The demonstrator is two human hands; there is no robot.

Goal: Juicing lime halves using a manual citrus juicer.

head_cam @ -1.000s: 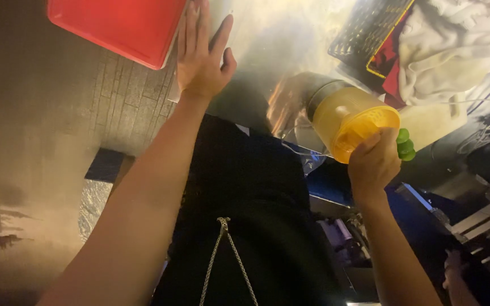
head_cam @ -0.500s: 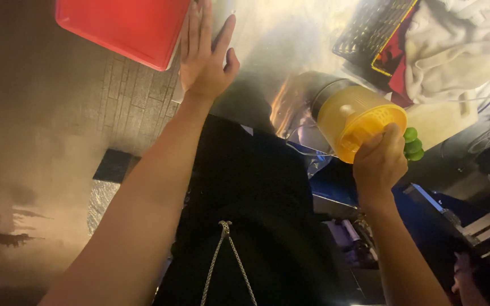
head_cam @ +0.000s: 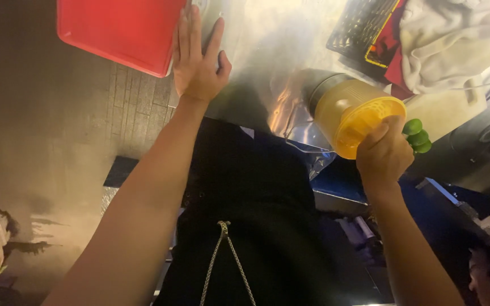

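Observation:
My left hand (head_cam: pixel 198 62) lies flat, fingers spread, on the shiny metal counter (head_cam: pixel 256 39), touching the edge of a red tray (head_cam: pixel 120 31). My right hand (head_cam: pixel 382 156) grips the rim of a yellow citrus-juicer top (head_cam: pixel 355 116) that sits on a dark cylindrical base (head_cam: pixel 319 90), held tilted above the counter's near edge. Small green limes (head_cam: pixel 417 135) show just behind my right fingers; whether I hold them is unclear.
A black wire rack (head_cam: pixel 364 22) and a red and yellow item lie at the counter's back right beside a white cloth (head_cam: pixel 455 45). Brick flooring (head_cam: pixel 126 113) lies left of the counter. My dark apron with a chain (head_cam: pixel 225 255) fills the lower middle.
My right hand with the juicer has drifted slightly right and down in view. My left hand stays flat beside the red tray.

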